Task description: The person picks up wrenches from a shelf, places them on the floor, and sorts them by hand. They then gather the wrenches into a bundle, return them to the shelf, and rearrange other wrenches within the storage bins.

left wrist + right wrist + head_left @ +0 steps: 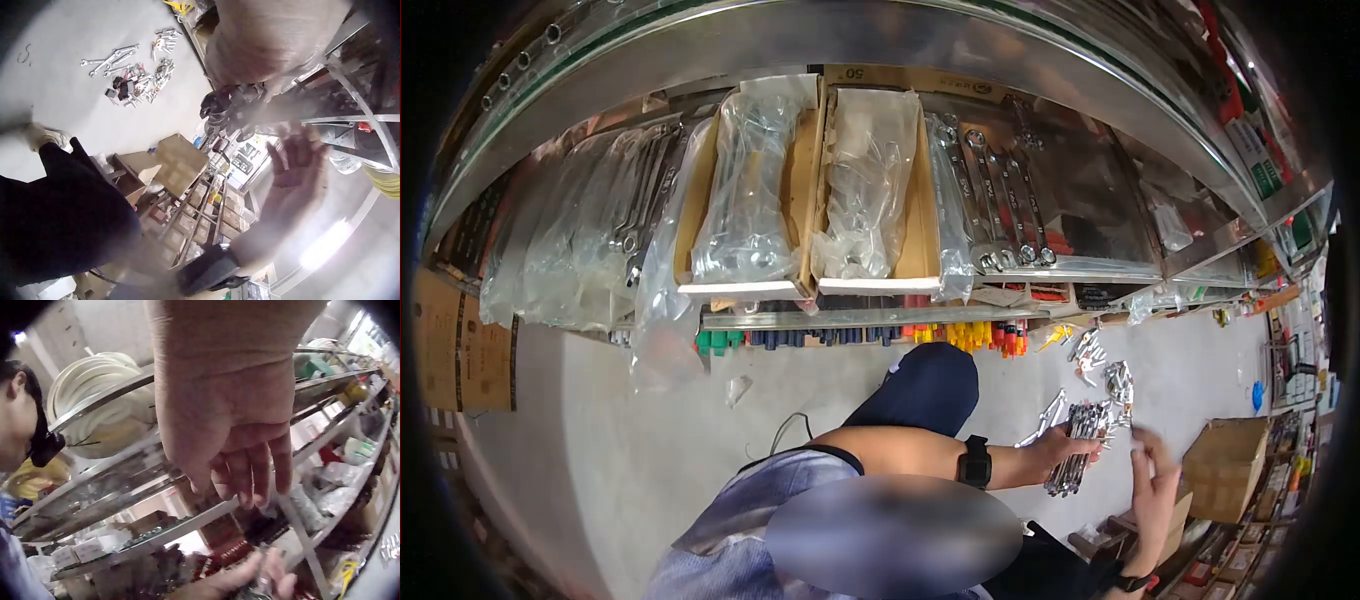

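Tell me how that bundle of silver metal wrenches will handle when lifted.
The bundle of silver metal wrenches, gripped by the left hand, looks stiff and probably heavy for its size. Loose, smooth steel pieces may slide apart. The right hand is open beside it, likely ready to steady it.

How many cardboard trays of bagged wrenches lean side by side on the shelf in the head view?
2: the left tray stands at the shelf's middle and the right tray stands against it, each with a plastic bag of wrenches inside. Others may be hidden behind the loose bags further left.
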`<state>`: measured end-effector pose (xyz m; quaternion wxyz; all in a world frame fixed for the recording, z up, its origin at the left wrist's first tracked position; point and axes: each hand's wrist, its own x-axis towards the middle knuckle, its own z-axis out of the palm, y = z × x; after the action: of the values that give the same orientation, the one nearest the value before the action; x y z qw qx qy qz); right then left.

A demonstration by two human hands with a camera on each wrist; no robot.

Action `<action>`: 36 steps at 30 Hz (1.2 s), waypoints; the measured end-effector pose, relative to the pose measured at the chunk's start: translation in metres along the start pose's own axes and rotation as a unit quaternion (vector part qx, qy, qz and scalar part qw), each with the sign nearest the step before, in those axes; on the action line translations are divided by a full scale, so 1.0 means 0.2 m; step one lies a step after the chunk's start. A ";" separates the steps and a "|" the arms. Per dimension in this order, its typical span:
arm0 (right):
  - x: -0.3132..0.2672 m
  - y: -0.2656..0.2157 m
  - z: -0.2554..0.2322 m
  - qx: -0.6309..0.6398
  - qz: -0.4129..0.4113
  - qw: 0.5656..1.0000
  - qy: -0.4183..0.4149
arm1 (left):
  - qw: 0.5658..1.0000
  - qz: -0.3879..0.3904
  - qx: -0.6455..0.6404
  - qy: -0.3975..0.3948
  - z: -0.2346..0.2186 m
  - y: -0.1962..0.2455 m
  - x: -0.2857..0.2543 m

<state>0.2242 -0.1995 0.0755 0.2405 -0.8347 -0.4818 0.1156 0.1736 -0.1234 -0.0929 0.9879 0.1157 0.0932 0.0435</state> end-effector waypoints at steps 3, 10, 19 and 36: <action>0.23 -0.29 0.01 -0.092 -0.204 0.974 -0.022 | 1.000 0.002 -0.005 -0.002 0.00 0.02 -0.01; 0.79 -0.67 0.31 -0.095 -0.439 0.893 0.023 | 0.999 -0.028 -0.028 0.026 -0.10 -0.03 0.09; 1.00 -0.66 0.63 -0.104 -0.456 0.884 0.016 | 1.000 0.006 -0.023 0.006 -0.03 0.03 -0.01; 1.04 -0.53 0.62 -0.046 -0.420 0.902 0.093 | 0.996 -0.044 -0.041 -0.071 -0.15 -0.04 0.01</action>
<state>0.1984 0.0585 0.0315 0.2717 -0.5723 -0.7677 -0.0967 0.1704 -0.1245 -0.1240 0.9969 0.0737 0.0255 -0.0044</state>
